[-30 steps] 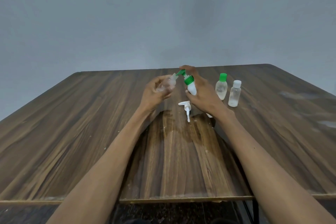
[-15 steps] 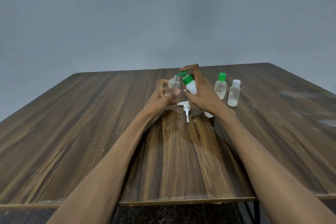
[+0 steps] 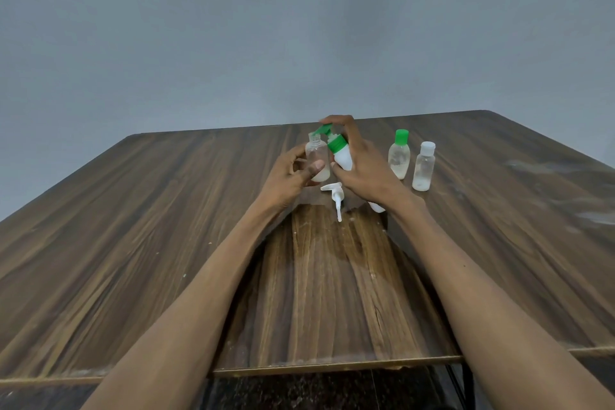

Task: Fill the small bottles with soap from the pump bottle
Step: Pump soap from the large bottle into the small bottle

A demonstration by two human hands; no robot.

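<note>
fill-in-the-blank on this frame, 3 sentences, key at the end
1. The left hand holds a clear small bottle that has no ____.
2. The pump bottle in the right hand has a ____ pump head.
3. The loose white pump lies on the ____.

Missing words: cap; green; table

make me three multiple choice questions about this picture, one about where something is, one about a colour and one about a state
1. Where does the loose white pump lie?
A. on the table, between the hands
B. in the left hand
C. on the capped bottles

2. What colour is the pump bottle's collar?
A. red
B. green
C. black

3. The small bottle in the left hand is:
A. capped
B. lying flat
C. uncapped, upright

Answers: 1 A, it rests on the wood; 2 B, a green collar beside the right hand; 3 C, its neck is open.
</note>
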